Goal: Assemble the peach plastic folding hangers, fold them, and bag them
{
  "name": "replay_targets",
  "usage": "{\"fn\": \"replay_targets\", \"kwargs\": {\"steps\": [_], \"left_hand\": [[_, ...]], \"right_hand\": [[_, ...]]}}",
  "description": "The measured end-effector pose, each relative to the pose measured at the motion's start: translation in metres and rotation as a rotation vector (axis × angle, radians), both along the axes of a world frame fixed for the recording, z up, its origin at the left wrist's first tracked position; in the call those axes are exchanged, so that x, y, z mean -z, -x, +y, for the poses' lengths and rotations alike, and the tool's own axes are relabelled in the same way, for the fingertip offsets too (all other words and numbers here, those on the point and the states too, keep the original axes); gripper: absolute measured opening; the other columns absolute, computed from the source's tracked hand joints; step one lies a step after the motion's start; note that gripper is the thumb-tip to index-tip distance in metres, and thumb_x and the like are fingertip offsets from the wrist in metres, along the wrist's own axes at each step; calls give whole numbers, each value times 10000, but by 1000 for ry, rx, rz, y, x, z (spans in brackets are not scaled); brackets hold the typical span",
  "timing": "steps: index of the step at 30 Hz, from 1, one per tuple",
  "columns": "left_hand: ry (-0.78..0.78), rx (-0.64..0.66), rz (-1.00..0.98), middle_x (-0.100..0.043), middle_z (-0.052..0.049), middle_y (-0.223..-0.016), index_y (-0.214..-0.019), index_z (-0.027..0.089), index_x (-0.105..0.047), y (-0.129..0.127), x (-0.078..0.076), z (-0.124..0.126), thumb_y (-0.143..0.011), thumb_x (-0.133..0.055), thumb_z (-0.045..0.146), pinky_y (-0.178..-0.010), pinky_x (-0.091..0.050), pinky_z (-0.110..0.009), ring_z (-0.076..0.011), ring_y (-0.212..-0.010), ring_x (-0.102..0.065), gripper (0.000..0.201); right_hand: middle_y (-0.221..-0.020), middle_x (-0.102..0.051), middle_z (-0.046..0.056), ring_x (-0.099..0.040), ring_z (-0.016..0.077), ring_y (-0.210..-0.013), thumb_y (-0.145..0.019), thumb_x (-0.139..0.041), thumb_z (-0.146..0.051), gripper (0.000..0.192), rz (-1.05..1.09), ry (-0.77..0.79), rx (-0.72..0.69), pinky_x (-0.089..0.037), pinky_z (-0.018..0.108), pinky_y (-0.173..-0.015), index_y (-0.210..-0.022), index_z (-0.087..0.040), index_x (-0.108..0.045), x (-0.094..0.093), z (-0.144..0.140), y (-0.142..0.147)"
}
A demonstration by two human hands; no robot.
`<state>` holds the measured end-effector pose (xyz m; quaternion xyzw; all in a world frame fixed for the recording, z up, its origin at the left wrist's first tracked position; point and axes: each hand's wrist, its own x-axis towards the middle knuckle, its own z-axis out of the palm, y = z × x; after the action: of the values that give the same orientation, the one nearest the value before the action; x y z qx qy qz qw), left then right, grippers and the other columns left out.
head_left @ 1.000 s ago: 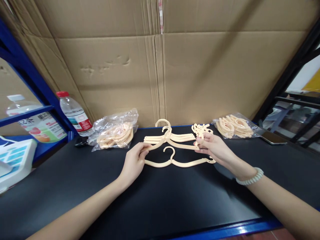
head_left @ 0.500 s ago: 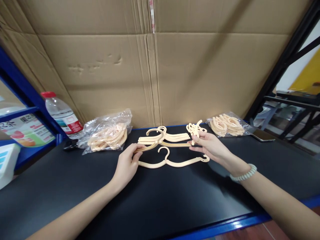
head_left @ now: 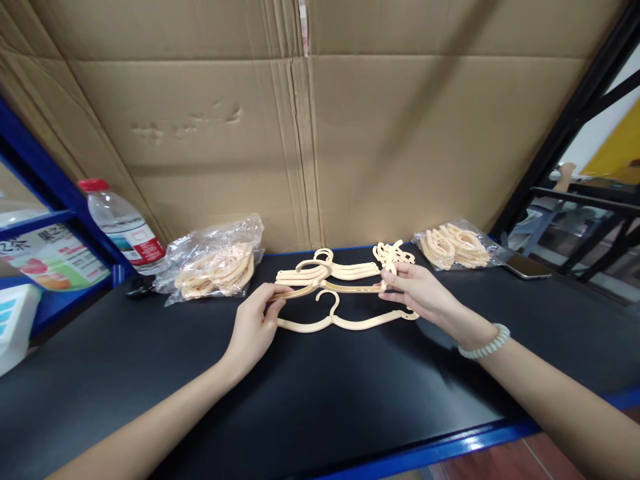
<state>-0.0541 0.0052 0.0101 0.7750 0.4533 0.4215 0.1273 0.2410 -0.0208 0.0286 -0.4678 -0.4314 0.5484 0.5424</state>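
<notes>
1. The left hand (head_left: 255, 327), just left of the frame's centre, is pinching one tip of a cream hanger (head_left: 330, 288) between thumb and curled fingers; the right hand (head_left: 417, 297), right of centre, is gripping the other tip the same way, so the hanger is hanging just above the black tabletop (head_left: 320, 400).
2. The plastic arms are looking thin; pressing the two ends toward each other could bow or snap the hanger.
3. A second hanger (head_left: 345, 320) is lying directly below, nearer the frame's bottom; lowering carelessly could be catching hook on hook.
4. A stack of hangers (head_left: 345, 271) and a cluster of loose hooks (head_left: 393, 253) are sitting just behind the right fingertips, where a knuckle could be scattering them.
5. Further out, a left bag of parts (head_left: 215, 267), a right bag (head_left: 455, 247), a water bottle (head_left: 123, 223) and a phone (head_left: 525, 265) are staying well apart from the grip.
</notes>
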Motion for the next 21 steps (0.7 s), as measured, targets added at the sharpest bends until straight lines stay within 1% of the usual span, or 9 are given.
{"fn": "replay_targets", "kwargs": {"steps": [5,9,12,14,18,21], "left_hand": [[-24,-4,9,-675,-41,-932,-922,204,-614,0,0,0,-855,-452,215,-789,-494,-310,-207,-902,-631,176],[-41,-13,8,-675,-38,-922,-918,204,-613,0,0,0,-855,-458,214,-781,-493,-304,-205,-889,-633,168],[-50,-21,7,-676,-39,-923,-912,202,-613,0,0,0,-853,-466,217,-775,-495,-303,-206,-884,-637,159],[-51,-17,12,-675,-38,-915,-909,200,-613,0,0,0,-853,-466,211,-772,-496,-299,-204,-879,-638,158],[-46,-14,10,-678,-36,-919,-913,199,-613,1,0,-1,-856,-466,211,-779,-498,-298,-200,-880,-640,158],[-40,-20,7,-681,-39,-925,-913,199,-615,1,0,-1,-853,-470,219,-779,-499,-305,-203,-881,-640,158]], "right_hand": [[-700,-607,-7,-621,131,-716,-609,-822,-394,339,19,-7,-2,-569,323,-759,-709,-172,-587,3,1,0],[-651,-588,-24,-607,109,-656,-604,-828,-385,344,19,13,-3,-572,309,-742,-700,-165,-581,5,1,1],[-717,-622,-3,-616,106,-679,-617,-821,-377,333,10,18,-12,-571,278,-719,-699,-158,-584,5,1,2],[-755,-636,7,-629,117,-714,-617,-822,-370,328,20,17,-21,-574,279,-723,-704,-157,-588,6,1,3],[-713,-625,-3,-643,135,-736,-591,-837,-372,342,62,-13,-21,-585,323,-765,-684,-157,-588,8,2,4],[-681,-624,-6,-651,139,-719,-567,-849,-376,357,63,-55,5,-593,315,-741,-664,-151,-589,12,4,4]]}}
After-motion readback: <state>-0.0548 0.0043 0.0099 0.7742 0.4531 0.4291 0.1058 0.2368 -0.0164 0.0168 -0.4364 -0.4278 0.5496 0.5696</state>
